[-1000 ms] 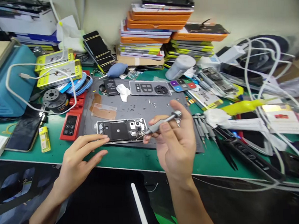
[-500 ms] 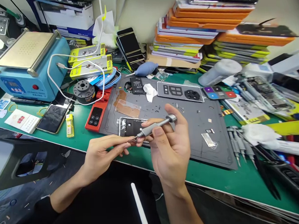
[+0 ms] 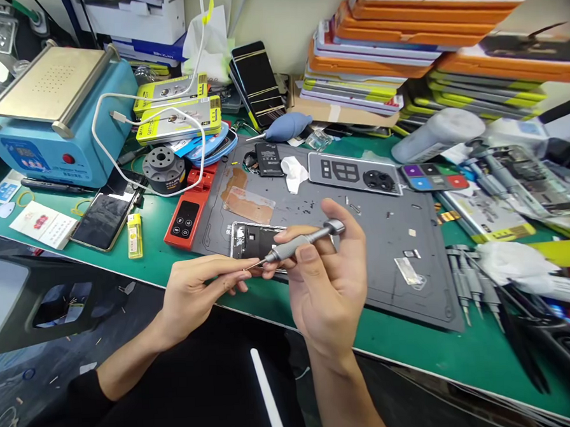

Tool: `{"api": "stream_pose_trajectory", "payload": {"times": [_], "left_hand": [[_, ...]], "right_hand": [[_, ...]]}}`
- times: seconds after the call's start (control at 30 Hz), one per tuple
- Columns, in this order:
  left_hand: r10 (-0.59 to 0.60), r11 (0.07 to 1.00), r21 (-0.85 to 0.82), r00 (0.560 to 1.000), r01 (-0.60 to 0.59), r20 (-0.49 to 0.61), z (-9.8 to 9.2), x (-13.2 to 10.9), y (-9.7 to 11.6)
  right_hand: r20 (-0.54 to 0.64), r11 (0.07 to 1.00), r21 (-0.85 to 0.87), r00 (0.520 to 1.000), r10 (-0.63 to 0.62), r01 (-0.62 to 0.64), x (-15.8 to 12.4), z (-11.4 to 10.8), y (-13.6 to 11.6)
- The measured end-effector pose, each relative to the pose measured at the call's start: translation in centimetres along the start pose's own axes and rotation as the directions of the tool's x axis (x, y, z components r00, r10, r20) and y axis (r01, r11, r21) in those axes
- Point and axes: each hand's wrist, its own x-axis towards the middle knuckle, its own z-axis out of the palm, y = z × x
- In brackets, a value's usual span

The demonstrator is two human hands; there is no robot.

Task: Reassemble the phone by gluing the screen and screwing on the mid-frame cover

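Observation:
A grey precision screwdriver (image 3: 294, 245) lies across the fingers of my right hand (image 3: 329, 287), its round cap resting near my forefinger. Its thin tip points left and reaches the fingertips of my left hand (image 3: 194, 298). Those fingers are pinched together at the tip; what they hold there is too small and too covered to name. Behind and below the screwdriver, an opened phone (image 3: 255, 239) lies on the grey work mat (image 3: 365, 279), partly hidden by my hands.
Left stand a blue heating machine (image 3: 65, 123), a phone (image 3: 106, 216) and a red device (image 3: 185, 222). A phone back frame (image 3: 354, 175), a battery (image 3: 269, 159) and a blue air blower (image 3: 287, 127) lie behind. Right are several screwdrivers (image 3: 470, 277) and black tweezers (image 3: 519, 348).
The camera view has shifted slightly, so the bench items sit a little further right. Both hands keep nearly the same pose, with the screwdriver tip still at my left fingertips.

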Motion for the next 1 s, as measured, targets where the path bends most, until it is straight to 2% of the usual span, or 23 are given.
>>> {"api": "stream_pose_trajectory", "payload": {"times": [0.3, 0.47, 0.7, 1.0], "left_hand": [[-0.032, 0.999, 0.005, 0.999, 0.031, 0.008, -0.11, -0.31, -0.25], [-0.05, 0.999, -0.009, 0.998, 0.051, 0.028, -0.19, -0.52, -0.13], [-0.017, 0.999, -0.032, 0.999, 0.019, 0.046, -0.22, -0.6, -0.13], [0.054, 0.999, 0.001, 0.998, -0.054, 0.04, -0.15, -0.75, -0.3]], "right_hand": [[0.022, 0.999, -0.021, 0.999, -0.027, 0.027, -0.03, -0.03, 0.32], [0.048, 1.0, -0.021, 0.999, 0.01, -0.009, 0.15, -0.29, 0.61], [0.057, 0.993, 0.065, 0.994, 0.093, -0.097, 0.45, -0.42, 0.4], [0.053, 0.995, 0.057, 0.995, 0.08, -0.083, 0.29, -0.49, 0.4]]}}
